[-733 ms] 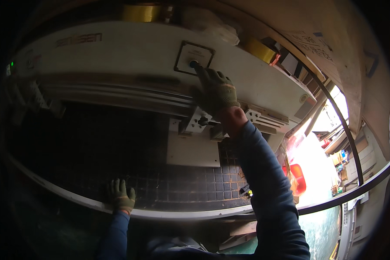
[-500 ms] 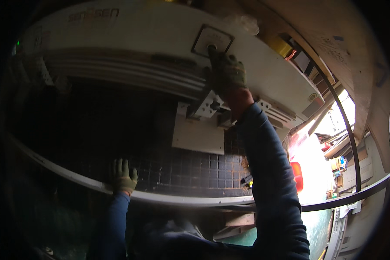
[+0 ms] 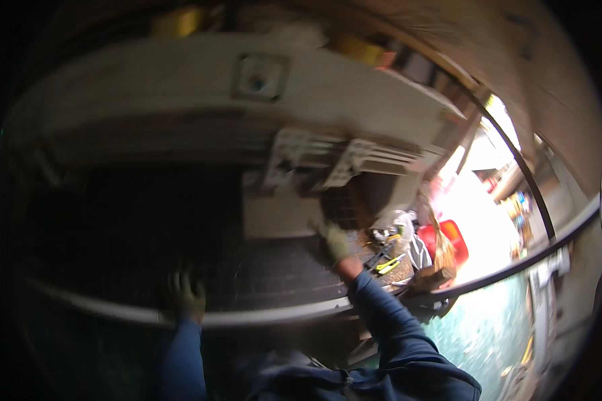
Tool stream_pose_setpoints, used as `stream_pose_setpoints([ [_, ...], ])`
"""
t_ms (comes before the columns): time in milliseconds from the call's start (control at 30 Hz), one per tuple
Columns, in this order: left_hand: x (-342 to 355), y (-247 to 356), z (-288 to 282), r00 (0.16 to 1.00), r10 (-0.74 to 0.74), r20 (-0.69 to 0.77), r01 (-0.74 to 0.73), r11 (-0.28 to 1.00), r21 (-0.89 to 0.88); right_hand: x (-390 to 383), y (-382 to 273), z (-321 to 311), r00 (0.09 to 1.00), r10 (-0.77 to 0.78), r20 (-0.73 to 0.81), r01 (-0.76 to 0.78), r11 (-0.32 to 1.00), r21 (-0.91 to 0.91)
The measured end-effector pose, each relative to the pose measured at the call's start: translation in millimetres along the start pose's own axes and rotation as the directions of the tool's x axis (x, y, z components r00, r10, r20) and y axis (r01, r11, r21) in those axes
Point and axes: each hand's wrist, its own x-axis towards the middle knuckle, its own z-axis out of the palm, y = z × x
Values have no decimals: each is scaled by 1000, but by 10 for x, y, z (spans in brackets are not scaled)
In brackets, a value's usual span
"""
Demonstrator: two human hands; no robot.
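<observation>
My left hand [image 3: 186, 297], in a greenish work glove, rests with fingers apart at the white front rail [image 3: 261, 317] of a large machine. Over the dark gridded bed [image 3: 274, 271], near the right end, hovers my right hand [image 3: 333, 242], gloved too. Motion smears its fingers, and no object shows in it. Just left of that hand is a pale flat plate [image 3: 279, 217] on the bed. Farther back, the machine's pale beam [image 3: 174, 77] carries a square panel [image 3: 261, 79] with a round button; neither hand touches it.
Right of the bed lie a yellow-handled tool [image 3: 389, 264], a crumpled white bag [image 3: 396, 224], a straw brush [image 3: 443, 246] and a red container [image 3: 456, 235]. Two metal brackets [image 3: 284, 160] stand under the beam. A black curved bar [image 3: 525, 167] arches at the right.
My right hand has left the panel's button and come down toward me over the bed. My left hand remains by the rail. The view has shifted, showing more of the clutter on the right.
</observation>
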Motion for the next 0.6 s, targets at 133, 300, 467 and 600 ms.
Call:
stream_pose_setpoints([
  [133, -2, -84, 167, 994, 33, -107, -28, 999, 44, -1276, 311, 1082, 939, 325, 117, -322, 946, -40],
  [300, 92, -548, 435, 835, 291, -467, -201, 951, 233, -1495, -148, 1077, 926, 370, -69, -370, 929, 19],
  [467, 247, -625, 618, 828, 298, -475, -244, 954, 173, -1554, -94, 1044, 923, 377, -75, -376, 926, 23],
  [600, 339, -726, 626, 816, 362, -451, -268, 928, 259, -1534, -89, 1091, 928, 357, -106, -357, 934, 15],
])
